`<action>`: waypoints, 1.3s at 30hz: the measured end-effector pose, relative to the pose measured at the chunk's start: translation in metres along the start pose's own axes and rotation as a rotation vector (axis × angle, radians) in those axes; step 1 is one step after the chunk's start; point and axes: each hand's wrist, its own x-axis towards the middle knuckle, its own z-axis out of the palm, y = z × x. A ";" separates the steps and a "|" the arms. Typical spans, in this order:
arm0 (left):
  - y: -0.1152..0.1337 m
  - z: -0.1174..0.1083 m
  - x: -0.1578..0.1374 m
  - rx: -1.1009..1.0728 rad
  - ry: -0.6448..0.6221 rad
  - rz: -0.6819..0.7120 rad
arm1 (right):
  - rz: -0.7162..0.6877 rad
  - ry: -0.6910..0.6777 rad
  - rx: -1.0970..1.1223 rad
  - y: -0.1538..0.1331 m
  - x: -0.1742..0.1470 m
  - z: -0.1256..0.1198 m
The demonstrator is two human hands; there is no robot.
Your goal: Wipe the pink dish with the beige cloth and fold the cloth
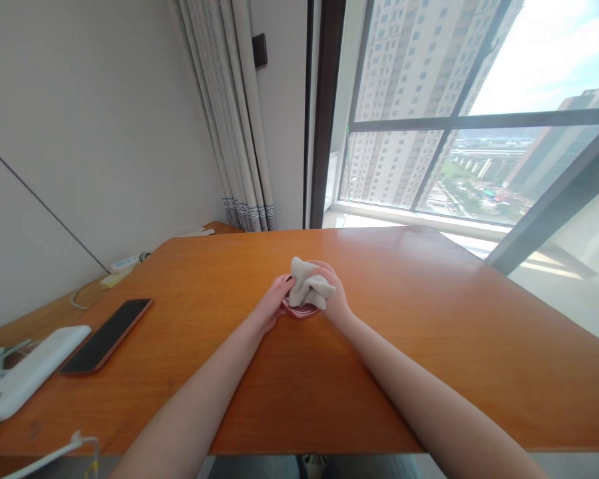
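Above the middle of the wooden table, my two hands meet around a small pink, round-rimmed thing that looks like a bowl (302, 313). My left hand (275, 299) closes on its left edge, with the thumb on top. A crumpled light grey cloth (308, 286) sits over and inside the rim, covering most of the bowl. My right hand (335, 293) is bent round the cloth from the right and presses it against the bowl. Some of its fingers are hidden behind the cloth.
On the table (429, 346), a black-screened phone (107, 336) lies to the left beside a white slab-shaped device (34, 372). A white cable (54, 456) crosses the front left edge. A power strip (128, 262) lies by the wall; windows stand beyond the right side.
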 end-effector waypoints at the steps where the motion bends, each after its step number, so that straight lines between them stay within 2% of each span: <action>1: 0.001 0.000 0.000 0.019 -0.017 0.010 | 0.011 -0.019 -0.001 -0.001 -0.001 0.001; 3: 0.002 0.002 -0.001 0.031 0.001 0.068 | 0.029 -0.008 -0.001 -0.001 -0.004 0.006; 7: 0.004 0.003 0.000 -0.106 0.096 0.198 | 0.034 0.028 -0.009 -0.003 -0.015 0.023; 10: 0.004 0.003 0.002 -0.200 0.148 0.210 | 0.050 0.054 -0.014 -0.005 -0.019 0.030; 13: 0.004 0.004 0.000 -0.182 0.080 0.150 | 0.052 0.102 -0.021 -0.005 -0.015 0.024; 16: 0.006 0.006 -0.005 -0.113 -0.071 0.007 | 0.014 0.126 -0.002 0.001 -0.004 0.007; 18: 0.007 0.005 -0.007 -0.061 -0.143 -0.083 | -0.007 0.089 0.021 0.007 0.003 -0.001; 20: 0.007 0.003 -0.005 -0.021 -0.113 -0.110 | 0.002 0.017 0.031 0.012 0.007 -0.003; 22: 0.006 0.000 -0.001 -0.022 -0.004 -0.070 | 0.036 -0.038 0.028 0.014 0.006 0.002; 25: 0.005 -0.004 0.005 -0.102 0.113 0.067 | 0.081 -0.020 0.006 0.009 -0.003 0.016; 28: 0.005 -0.004 0.007 -0.171 0.173 0.224 | 0.081 0.014 -0.003 0.001 -0.016 0.031; 30: 0.005 -0.002 0.005 -0.188 0.154 0.270 | 0.077 0.049 -0.001 -0.003 -0.021 0.036; 32: 0.005 0.001 0.001 -0.185 0.047 0.207 | 0.083 0.099 -0.014 -0.005 -0.020 0.034; 34: 0.007 0.003 -0.003 -0.169 -0.047 0.080 | 0.093 0.113 -0.016 -0.002 -0.014 0.026; 36: 0.008 0.003 -0.005 -0.151 -0.087 -0.038 | 0.106 0.085 0.023 0.002 -0.005 0.015; 39: 0.009 0.001 -0.005 -0.120 -0.094 -0.134 | 0.111 0.029 0.083 0.009 0.006 0.004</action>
